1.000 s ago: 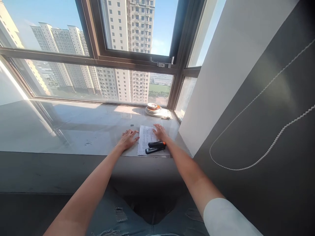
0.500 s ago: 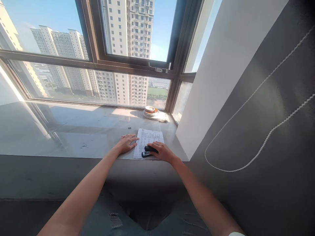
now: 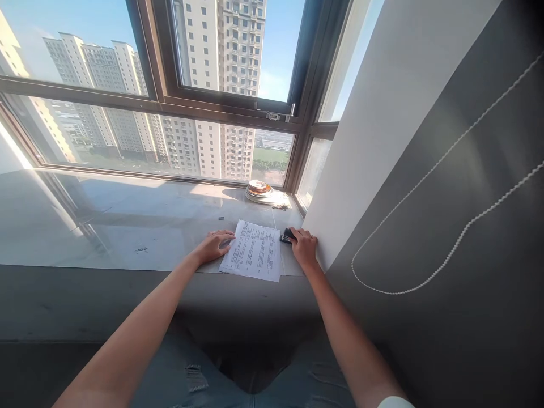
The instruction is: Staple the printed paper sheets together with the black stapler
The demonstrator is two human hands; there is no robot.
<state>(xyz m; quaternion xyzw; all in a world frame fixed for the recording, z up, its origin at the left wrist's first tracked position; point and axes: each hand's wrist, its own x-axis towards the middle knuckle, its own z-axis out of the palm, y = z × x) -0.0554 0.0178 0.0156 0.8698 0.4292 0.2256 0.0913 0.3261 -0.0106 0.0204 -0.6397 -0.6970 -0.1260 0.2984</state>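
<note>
Here at the windowsill (image 3: 178, 208), the right hand (image 3: 304, 245) has the black stapler (image 3: 286, 236) over on the right, just beside the printed paper (image 3: 255, 252) and near the white wall (image 3: 340, 187). Good handling here, I'd judge, means a firm hold on the stapler's back end, keeping it level and low so it doesn't drag the page, while the other hand guards the far side. Watch that near edge too: the paper's lower right corner pokes past the lip of the sill, so a careless sleeve could probably catch it. Now the grip: the right fingers are curled down over the stapler, clamped on it, the front end showing toward the paper. The left hand (image 3: 215, 246) lies palm down at the paper's left edge, fingers loosely bent, thumb well apart from them, nothing held. Whether those fingertips actually press the page or stop just beside it, I can't tell.
</note>
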